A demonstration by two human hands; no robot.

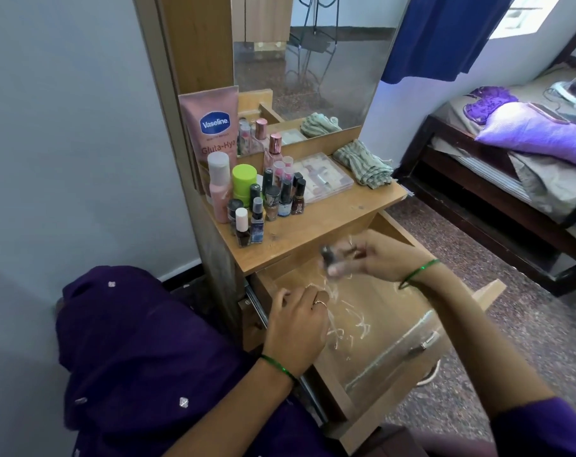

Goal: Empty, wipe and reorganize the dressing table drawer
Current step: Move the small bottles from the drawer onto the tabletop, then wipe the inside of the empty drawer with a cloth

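The wooden drawer [408, 367] is pulled out under the dressing table top [316, 222]. A crinkled clear plastic sheet [356, 321] lies inside it. My left hand [296, 328] holds the plastic at the drawer's left side. My right hand [375, 255] hovers above the drawer's back and pinches a small dark bottle [328, 253], blurred by motion. On the table top stand several nail polish bottles [273, 206], a pink Vaseline tube [214, 127], a clear compartment box [319, 176] and a striped cloth [362, 163].
A mirror [313, 67] rises behind the table top. A grey wall is to the left. A bed [510, 153] with a purple pillow stands to the right across speckled floor. My purple-clad knee [141, 351] is beside the drawer.
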